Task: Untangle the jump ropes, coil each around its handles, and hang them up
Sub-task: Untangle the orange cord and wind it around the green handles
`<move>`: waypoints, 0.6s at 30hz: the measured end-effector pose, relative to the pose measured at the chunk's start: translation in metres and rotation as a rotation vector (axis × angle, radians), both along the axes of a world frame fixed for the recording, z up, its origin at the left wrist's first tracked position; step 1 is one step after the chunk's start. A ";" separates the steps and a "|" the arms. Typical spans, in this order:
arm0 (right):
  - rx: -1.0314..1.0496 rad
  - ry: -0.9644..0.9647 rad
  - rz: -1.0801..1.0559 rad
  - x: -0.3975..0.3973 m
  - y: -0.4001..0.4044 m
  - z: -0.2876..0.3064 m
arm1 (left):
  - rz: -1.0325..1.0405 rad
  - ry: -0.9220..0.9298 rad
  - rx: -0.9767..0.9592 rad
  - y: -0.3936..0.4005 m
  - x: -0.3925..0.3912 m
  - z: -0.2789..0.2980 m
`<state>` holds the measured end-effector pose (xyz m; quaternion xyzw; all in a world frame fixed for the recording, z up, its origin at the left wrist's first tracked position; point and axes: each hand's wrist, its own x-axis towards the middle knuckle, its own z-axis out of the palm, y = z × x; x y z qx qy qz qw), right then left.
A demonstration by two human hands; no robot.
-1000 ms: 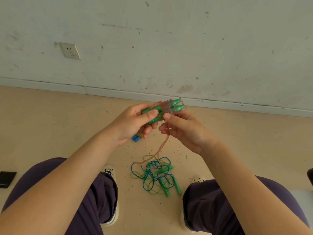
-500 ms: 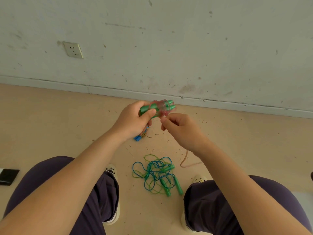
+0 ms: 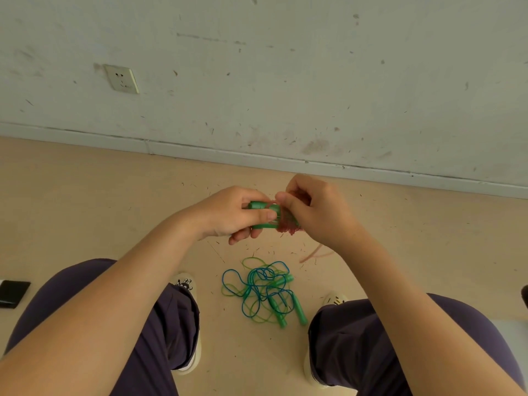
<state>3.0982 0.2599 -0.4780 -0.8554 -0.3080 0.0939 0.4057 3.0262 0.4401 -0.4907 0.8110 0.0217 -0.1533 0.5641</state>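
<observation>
My left hand [image 3: 231,215] grips a pair of green handles [image 3: 261,214] held together. A pink rope [image 3: 288,227] is wound around their right end. My right hand [image 3: 317,212] pinches that pink rope against the coil, and the loose pink tail [image 3: 315,256] hangs down below my right wrist. On the floor between my feet lies a tangle of blue and green ropes [image 3: 258,290] with green handles [image 3: 300,312] sticking out at its lower right.
I sit facing a scuffed grey wall with a socket [image 3: 122,79] at the left. A black flat object [image 3: 13,292] lies on the tan floor at the far left. My knees and white shoes [image 3: 185,284] frame the tangle.
My right hand has swung up and over the handles, carrying the pink rope around them. The loose tail on the floor has grown shorter. The blue piece below my left hand is now hidden.
</observation>
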 end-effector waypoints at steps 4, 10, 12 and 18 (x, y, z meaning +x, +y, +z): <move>-0.077 -0.050 0.019 0.002 0.001 -0.007 | -0.050 0.037 0.031 -0.003 -0.001 -0.003; 0.013 0.080 0.080 0.007 0.000 -0.013 | -0.017 0.046 -0.011 -0.005 -0.002 -0.006; 0.030 0.105 0.088 0.009 0.000 -0.013 | -0.005 0.033 -0.029 -0.005 -0.002 -0.006; 0.308 0.356 0.052 0.003 -0.001 -0.007 | 0.043 0.016 -0.141 -0.002 -0.001 -0.003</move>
